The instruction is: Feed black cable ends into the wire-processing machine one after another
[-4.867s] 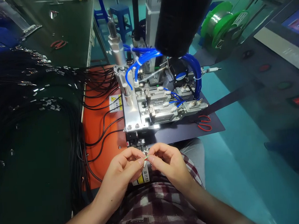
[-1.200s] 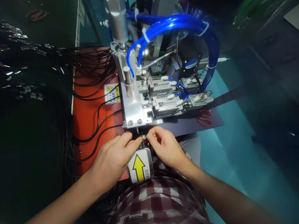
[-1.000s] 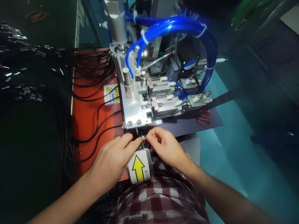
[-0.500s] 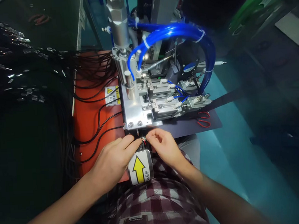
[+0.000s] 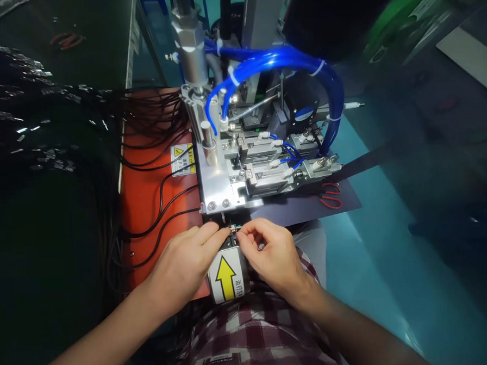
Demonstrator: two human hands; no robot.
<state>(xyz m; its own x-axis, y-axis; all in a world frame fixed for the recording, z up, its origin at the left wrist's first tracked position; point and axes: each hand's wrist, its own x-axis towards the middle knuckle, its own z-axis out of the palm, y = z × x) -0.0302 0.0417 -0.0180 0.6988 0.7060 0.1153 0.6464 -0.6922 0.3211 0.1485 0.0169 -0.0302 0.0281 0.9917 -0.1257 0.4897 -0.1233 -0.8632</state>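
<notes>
Just in front of the machine's metal plate [image 5: 217,186], my two hands meet at the fingertips. Thin coloured wires [image 5: 233,227], with a tiny whitish part among them, show between the fingers. My left hand [image 5: 186,262] is closed, its thumb and index finger pressed at the left side of these wires. On the right side, my right hand [image 5: 274,251] pinches the wires between thumb and index finger. Beneath the fingertips lies a dark slot [image 5: 232,242] behind a block with a yellow arrow [image 5: 226,276]. Most of what the left fingers cover is hidden.
Black cables [image 5: 160,192] run across an orange surface [image 5: 147,209] on the left. Small metal cylinders and a thick bundle of blue hoses [image 5: 332,90] stand on the machine. Red-handled scissors [image 5: 331,196] lie on the dark board to the right.
My right hand has shifted slightly down and left, and its fingertips sit lower at the wires. My left hand has stayed nearly in place. The camera view has shifted a little.
</notes>
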